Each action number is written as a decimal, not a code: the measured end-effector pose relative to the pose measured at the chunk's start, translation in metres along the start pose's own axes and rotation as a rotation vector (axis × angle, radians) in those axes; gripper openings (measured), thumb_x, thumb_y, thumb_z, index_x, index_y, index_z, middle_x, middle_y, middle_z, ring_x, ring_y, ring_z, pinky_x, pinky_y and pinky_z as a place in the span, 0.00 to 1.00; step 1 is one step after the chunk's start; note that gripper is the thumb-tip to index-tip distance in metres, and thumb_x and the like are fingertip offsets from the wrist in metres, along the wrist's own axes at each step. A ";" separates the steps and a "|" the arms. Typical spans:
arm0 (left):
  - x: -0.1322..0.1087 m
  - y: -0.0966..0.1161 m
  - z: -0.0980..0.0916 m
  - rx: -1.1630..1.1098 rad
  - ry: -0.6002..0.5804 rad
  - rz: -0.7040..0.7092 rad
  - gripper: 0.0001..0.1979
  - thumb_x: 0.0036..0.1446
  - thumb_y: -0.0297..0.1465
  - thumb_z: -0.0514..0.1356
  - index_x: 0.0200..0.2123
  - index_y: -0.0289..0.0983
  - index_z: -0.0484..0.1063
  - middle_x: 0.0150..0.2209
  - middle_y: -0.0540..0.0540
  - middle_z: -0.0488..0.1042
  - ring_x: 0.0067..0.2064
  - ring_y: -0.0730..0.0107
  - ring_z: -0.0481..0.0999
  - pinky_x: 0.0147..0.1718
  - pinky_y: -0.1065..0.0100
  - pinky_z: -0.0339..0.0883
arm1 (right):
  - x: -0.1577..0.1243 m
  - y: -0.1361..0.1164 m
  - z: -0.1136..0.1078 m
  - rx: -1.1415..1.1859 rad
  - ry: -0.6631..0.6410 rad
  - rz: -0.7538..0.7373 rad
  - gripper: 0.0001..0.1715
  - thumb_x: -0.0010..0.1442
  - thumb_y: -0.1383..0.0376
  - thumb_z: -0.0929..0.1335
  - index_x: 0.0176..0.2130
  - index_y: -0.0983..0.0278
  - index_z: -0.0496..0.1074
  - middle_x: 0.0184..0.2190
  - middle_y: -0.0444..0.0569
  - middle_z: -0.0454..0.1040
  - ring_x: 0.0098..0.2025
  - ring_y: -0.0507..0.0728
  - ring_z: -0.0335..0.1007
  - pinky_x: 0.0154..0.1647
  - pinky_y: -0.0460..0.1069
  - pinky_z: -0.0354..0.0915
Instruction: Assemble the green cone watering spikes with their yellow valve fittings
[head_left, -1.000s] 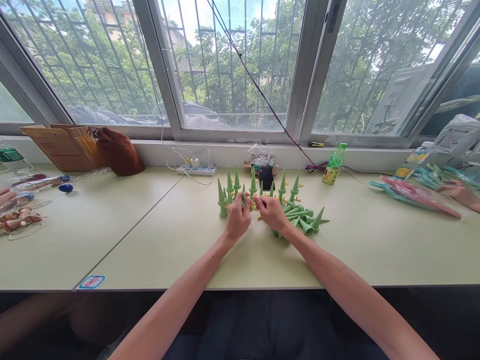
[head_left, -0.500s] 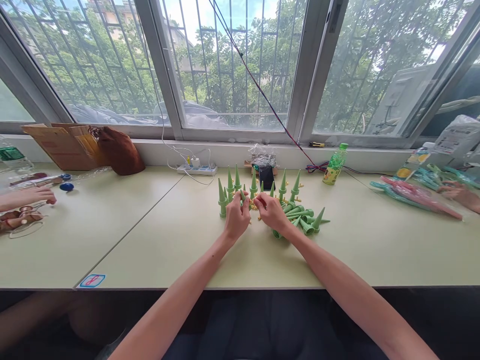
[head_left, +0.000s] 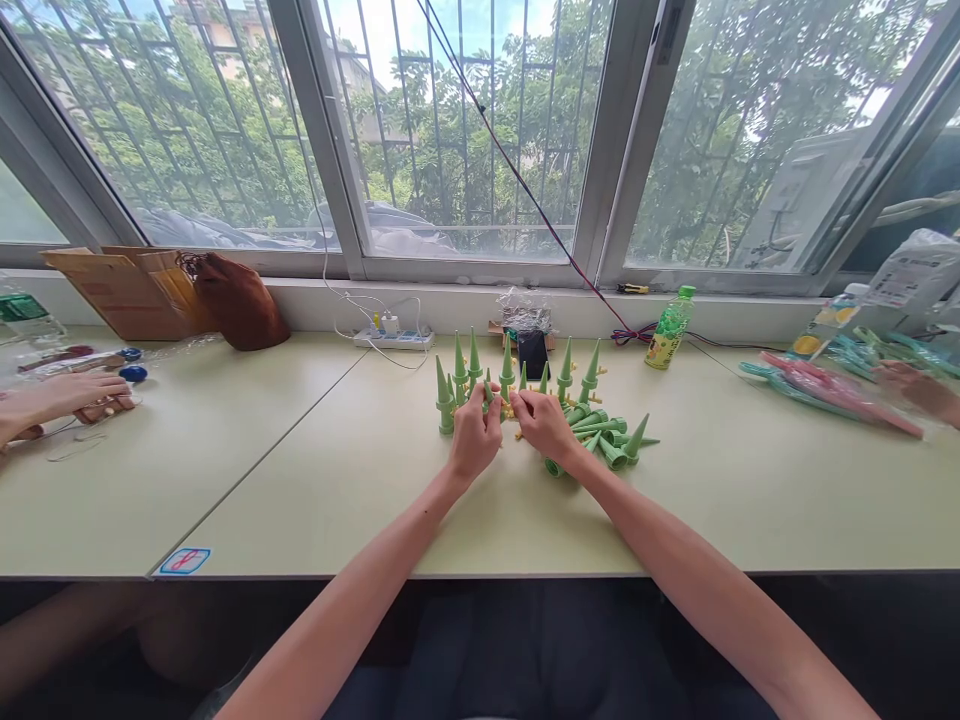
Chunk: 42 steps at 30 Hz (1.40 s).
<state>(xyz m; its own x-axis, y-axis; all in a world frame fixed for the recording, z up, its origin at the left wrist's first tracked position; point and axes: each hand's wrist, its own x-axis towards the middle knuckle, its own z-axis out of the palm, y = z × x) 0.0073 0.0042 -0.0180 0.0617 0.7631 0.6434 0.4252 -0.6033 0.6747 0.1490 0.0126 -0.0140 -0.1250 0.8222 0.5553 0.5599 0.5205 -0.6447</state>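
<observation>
My left hand [head_left: 477, 430] is closed around a green plastic plant watering spike [head_left: 488, 390], its pointed tip showing above the fingers. Close beside it, my right hand [head_left: 541, 420] is pinched; whatever lies between its fingertips is too small and hidden to make out. Several green spikes stand upright behind my hands, among them one at the left [head_left: 442, 398] and one at the right [head_left: 591, 372] with small yellow valves [head_left: 597, 371] on them. A loose pile of green spikes [head_left: 611, 440] lies by my right wrist, some on their sides.
A black phone [head_left: 533, 354] and crumpled clear plastic [head_left: 525, 310] are behind the spikes. A green drink bottle [head_left: 670, 328] stands to the right, a power strip [head_left: 394, 338] back left. Other people's hands [head_left: 71, 395] are at both table ends.
My hands stay nearly in place, with only slight finger movement at the spike. At the far left, the other person's hand has shifted right along the table.
</observation>
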 end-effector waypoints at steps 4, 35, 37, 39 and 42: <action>0.001 -0.001 0.001 -0.002 0.049 -0.007 0.07 0.66 0.35 0.51 0.41 0.39 0.64 0.23 0.53 0.69 0.15 0.78 0.63 0.19 0.72 0.59 | -0.001 -0.003 -0.001 0.051 -0.004 -0.017 0.20 0.67 0.55 0.60 0.26 0.62 0.60 0.20 0.41 0.61 0.22 0.51 0.54 0.26 0.47 0.51; 0.001 0.005 -0.001 -0.052 0.036 -0.091 0.08 0.65 0.36 0.51 0.41 0.38 0.64 0.29 0.50 0.74 0.14 0.79 0.65 0.17 0.73 0.59 | -0.001 -0.003 -0.001 0.076 -0.016 -0.024 0.18 0.67 0.55 0.59 0.29 0.62 0.61 0.21 0.40 0.63 0.23 0.50 0.55 0.27 0.46 0.52; 0.001 0.006 -0.001 -0.057 0.034 -0.094 0.08 0.65 0.36 0.51 0.40 0.38 0.64 0.29 0.50 0.74 0.14 0.79 0.65 0.17 0.73 0.59 | -0.002 -0.003 -0.001 0.080 -0.021 -0.025 0.18 0.67 0.56 0.59 0.28 0.62 0.61 0.21 0.40 0.62 0.23 0.50 0.54 0.27 0.46 0.52; 0.001 0.006 -0.001 -0.042 0.029 -0.083 0.08 0.65 0.36 0.52 0.40 0.38 0.64 0.29 0.50 0.74 0.14 0.79 0.65 0.17 0.73 0.59 | -0.002 -0.002 -0.001 0.066 -0.013 -0.015 0.18 0.67 0.57 0.59 0.27 0.62 0.59 0.20 0.40 0.60 0.23 0.50 0.52 0.26 0.46 0.50; 0.001 0.005 -0.001 -0.019 0.010 -0.070 0.08 0.65 0.36 0.52 0.40 0.39 0.65 0.28 0.50 0.74 0.14 0.78 0.64 0.17 0.72 0.59 | -0.001 -0.001 -0.001 0.039 -0.007 0.004 0.19 0.67 0.57 0.59 0.26 0.61 0.58 0.20 0.40 0.59 0.23 0.51 0.51 0.26 0.47 0.49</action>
<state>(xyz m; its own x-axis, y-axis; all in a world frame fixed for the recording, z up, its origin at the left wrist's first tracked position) 0.0090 0.0015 -0.0135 0.0232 0.8009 0.5984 0.4108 -0.5533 0.7246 0.1495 0.0105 -0.0135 -0.1284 0.8260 0.5489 0.5284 0.5253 -0.6670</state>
